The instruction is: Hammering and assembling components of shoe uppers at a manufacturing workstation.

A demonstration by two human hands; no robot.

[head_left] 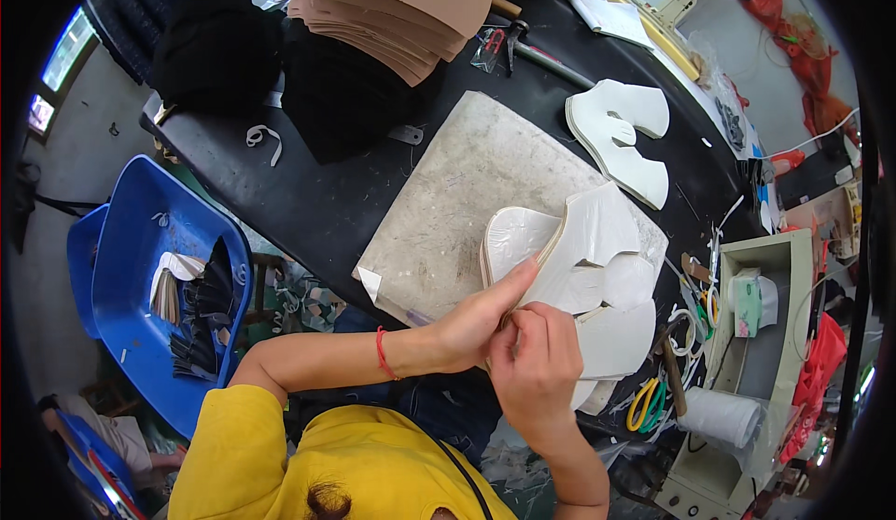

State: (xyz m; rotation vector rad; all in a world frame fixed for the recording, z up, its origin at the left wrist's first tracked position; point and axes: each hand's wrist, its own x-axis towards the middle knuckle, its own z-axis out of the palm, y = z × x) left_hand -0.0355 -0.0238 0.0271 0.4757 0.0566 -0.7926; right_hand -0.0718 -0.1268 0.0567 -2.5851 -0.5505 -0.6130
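White curved cut-out pieces (607, 226) lie in a loose stack over the right part of a pale, scuffed square slab (439, 184). My left hand (471, 329), with a red string on its wrist, grips the near-left edge of these pieces, thumb on top and fingers underneath. Close beside it, my right hand (537, 366) has its fingers curled and pinched at the same edge. What the right fingertips hold is hidden by the hand. One piece at the left of the stack looks shiny and bends upward. A second stack of similar white pieces (607, 137) rests beyond the slab.
Brown cut sheets (392, 7) and black fabric (345, 91) are piled at the far left. A hammer (551, 64) lies behind the slab. Yellow-handled scissors (641, 403) and a white thread spool (719, 417) sit at right. A blue bin (140, 333) stands left of the table.
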